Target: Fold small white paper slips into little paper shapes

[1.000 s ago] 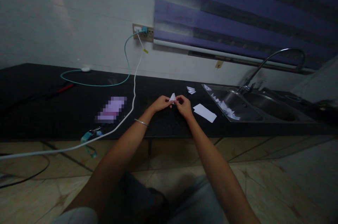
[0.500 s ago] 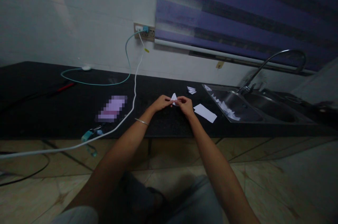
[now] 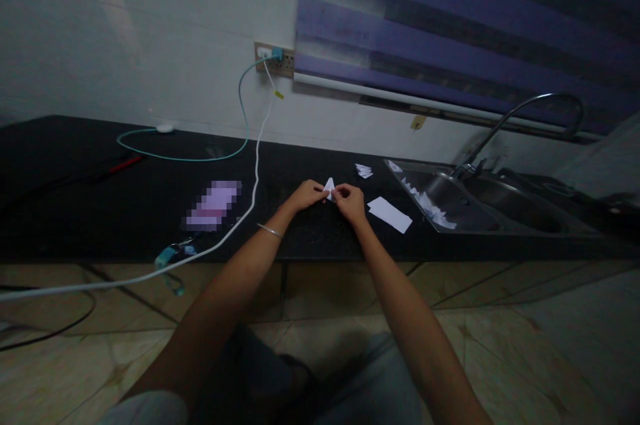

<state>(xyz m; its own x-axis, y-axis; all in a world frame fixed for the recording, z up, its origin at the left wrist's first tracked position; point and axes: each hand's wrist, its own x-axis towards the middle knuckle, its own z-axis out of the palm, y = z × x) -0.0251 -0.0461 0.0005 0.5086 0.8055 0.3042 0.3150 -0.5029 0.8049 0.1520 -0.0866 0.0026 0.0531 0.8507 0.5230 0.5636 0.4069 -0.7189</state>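
A small white piece of paper [image 3: 329, 185], folded to a point at the top, is between my hands over the black countertop [image 3: 315, 238]. My left hand [image 3: 309, 195] pinches its left lower side with thumb and fingers. From the right, my right hand [image 3: 351, 201] closes its fingers on the paper's other lower side. Right of my right hand lies a stack of white paper slips [image 3: 391, 214]. Behind it sits a small pile of folded paper pieces [image 3: 364, 171]. My fingers cover the paper's lower part.
Many folded papers [image 3: 425, 201] line the left rim of the steel sink [image 3: 493, 221], under a curved faucet [image 3: 530, 99]. A white cable [image 3: 256, 178] crosses the counter left of my arm, near a blurred-out purple rectangle [image 3: 215, 205] and a teal strap [image 3: 167, 257]. A teal cable [image 3: 200, 159] loops behind.
My right fingers have shifted slightly on the folded paper and curl in more. My left hand keeps its pinch. The view has moved very slightly.
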